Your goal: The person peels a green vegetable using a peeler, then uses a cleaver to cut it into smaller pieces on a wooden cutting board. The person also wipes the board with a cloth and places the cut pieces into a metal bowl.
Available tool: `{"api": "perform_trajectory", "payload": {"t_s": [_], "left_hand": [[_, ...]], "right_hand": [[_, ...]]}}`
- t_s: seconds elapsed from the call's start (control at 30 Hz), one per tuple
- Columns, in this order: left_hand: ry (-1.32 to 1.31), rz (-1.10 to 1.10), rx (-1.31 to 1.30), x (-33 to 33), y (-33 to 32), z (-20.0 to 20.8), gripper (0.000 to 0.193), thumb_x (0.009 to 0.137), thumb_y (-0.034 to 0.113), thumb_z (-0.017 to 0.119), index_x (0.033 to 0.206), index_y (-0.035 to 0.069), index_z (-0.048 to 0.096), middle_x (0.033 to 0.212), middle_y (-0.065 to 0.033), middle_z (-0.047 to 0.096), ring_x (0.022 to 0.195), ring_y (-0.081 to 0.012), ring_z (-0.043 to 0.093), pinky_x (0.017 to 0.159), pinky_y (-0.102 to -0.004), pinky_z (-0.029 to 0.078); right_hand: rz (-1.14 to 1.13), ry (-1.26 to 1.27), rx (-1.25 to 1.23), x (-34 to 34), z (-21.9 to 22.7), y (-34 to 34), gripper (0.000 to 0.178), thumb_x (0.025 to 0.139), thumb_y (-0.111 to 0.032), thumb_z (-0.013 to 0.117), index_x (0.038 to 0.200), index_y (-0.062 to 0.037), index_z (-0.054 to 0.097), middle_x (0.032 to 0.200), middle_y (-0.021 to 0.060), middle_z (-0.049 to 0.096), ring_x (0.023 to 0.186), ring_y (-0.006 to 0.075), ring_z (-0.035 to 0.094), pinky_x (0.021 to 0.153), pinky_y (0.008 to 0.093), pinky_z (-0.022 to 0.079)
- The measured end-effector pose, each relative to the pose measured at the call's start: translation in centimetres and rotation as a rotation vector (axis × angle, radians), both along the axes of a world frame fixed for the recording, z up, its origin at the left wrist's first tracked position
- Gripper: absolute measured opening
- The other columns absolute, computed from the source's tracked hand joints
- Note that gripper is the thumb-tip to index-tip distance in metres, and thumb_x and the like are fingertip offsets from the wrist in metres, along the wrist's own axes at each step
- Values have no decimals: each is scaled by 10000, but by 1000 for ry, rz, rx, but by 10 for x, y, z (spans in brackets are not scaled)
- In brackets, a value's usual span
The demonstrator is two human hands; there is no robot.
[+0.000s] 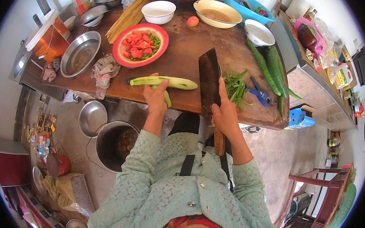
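Observation:
My left hand (156, 99) is wrapped round a mostly peeled cucumber (180, 83) near the table's front edge. A second pale green piece (167, 98) shows below that hand; whether it is separate is hard to tell. In my right hand (225, 116) is a cleaver (207, 76), gripped by its wooden handle, its broad dark blade pointing away from me. The blade stands just right of the cucumber's cut end, apart from it. Green peelings (235, 88) lie right of the blade, beside a blue peeler (260, 93). Several unpeeled cucumbers (274, 67) rest farther right.
A red-rimmed plate (164, 39) holds chopped tomato and green pieces. Behind it stand a white bowl (158, 12), a small tomato (192, 21) and a cream basin (218, 5). A cloth (105, 71) and metal basin (96, 39) sit left. Below is a bucket (105, 145).

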State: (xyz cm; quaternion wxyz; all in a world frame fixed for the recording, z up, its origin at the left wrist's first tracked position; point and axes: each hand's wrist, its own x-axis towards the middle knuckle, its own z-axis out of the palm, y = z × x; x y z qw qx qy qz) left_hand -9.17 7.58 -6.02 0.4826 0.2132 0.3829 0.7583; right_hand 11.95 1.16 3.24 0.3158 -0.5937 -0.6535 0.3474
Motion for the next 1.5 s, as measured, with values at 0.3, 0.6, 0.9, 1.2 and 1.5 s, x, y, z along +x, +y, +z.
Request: {"api": "perform_trajectory", "payload": {"t_s": [0.3, 0.6, 0.9, 1.2, 1.5], "left_hand": [[-17, -5, 28, 3, -4, 4, 429, 796, -108, 690, 1176, 25, 544, 1004, -99, 647, 896, -154, 624, 821, -269, 514], [21, 26, -11, 5, -2, 7, 422, 794, -112, 682, 1170, 20, 544, 976, -74, 630, 868, -142, 614, 799, -261, 506], [-119, 50, -137, -3, 8, 12, 423, 803, -91, 674, 1181, 28, 524, 1006, -96, 596, 898, -205, 625, 792, -349, 549], [-228, -112, -123, 40, 73, 55, 440, 810, -77, 661, 1200, 33, 489, 1076, -100, 564, 985, -248, 592, 819, -467, 532], [-200, -77, -337, 92, 187, 38, 314, 810, -38, 683, 1086, -8, 537, 1012, -153, 614, 856, -291, 642, 661, -456, 530]], "right_hand": [[53, -87, 23, -9, 0, 6, 832, 799, 36, 472, 1525, -84, 83, 801, 335, 605, 755, 507, 595, 726, 524, 463], [131, -234, 102, -18, -5, 17, 834, 789, 45, 492, 1511, -36, 82, 727, 338, 586, 676, 501, 575, 668, 541, 446], [-175, 365, -19, 10, -8, 3, 849, 804, 79, 439, 1542, -141, 81, 1057, 144, 605, 511, 151, 556, 475, 288, 494], [-310, 805, 141, 63, 9, -41, 850, 810, 101, 448, 1542, -117, 76, 1227, 169, 549, 508, 140, 543, 429, 243, 466], [-345, 937, 128, 93, 8, -78, 875, 797, 109, 447, 1540, -112, 41, 1144, 195, 603, 491, 138, 570, 420, 229, 483]]}}
